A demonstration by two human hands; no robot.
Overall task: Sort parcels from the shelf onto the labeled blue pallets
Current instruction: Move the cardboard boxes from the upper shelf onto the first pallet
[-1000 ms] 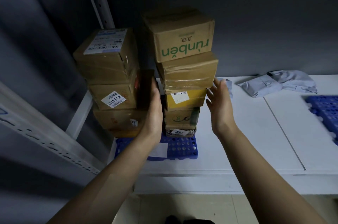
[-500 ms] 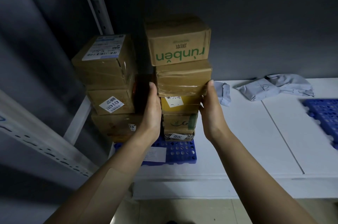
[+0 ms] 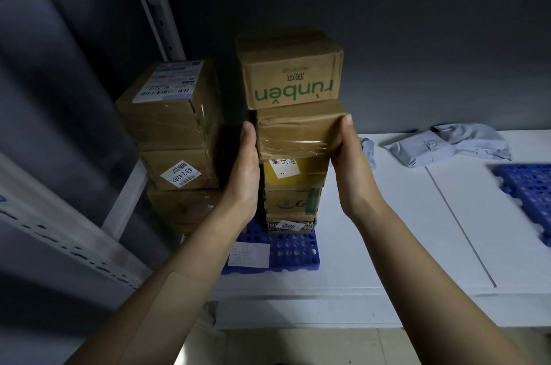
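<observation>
Both hands have closed in on the right-hand stack. A second ago the right hand (image 3: 348, 161) hung clear of it with spread fingers; now it presses on the right side of the taped box (image 3: 298, 132), and the left hand (image 3: 247, 167) has climbed to the same box's left side.

The box is squeezed between the two palms, probably because it is too wide for one hand and carries the runben box (image 3: 292, 78) on top. A level two-sided clamp would lift both together or steady the column. The right hand's visible digits lie straight up the cardboard, not hooked round it. The left thumb stands along the front edge, but its fingers vanish into the dark gap between the stacks, so I cannot tell how they lie.

The clamped box sits second from the top at frame centre, resting on a yellow box (image 3: 295, 176). Under that come a green-printed box (image 3: 292, 203) and a low parcel (image 3: 290, 225).

All of this stands on the blue pallet (image 3: 298, 254), which carries a paper label (image 3: 249, 254) at its front. It also holds a second column at centre left, topped by a labelled carton (image 3: 170, 105). Another pallet (image 3: 527, 194) shows at the right edge, nothing visible on the part in view. Grey mailer bags (image 3: 447, 143) lie loose on the white platform (image 3: 387, 230) at right.
</observation>
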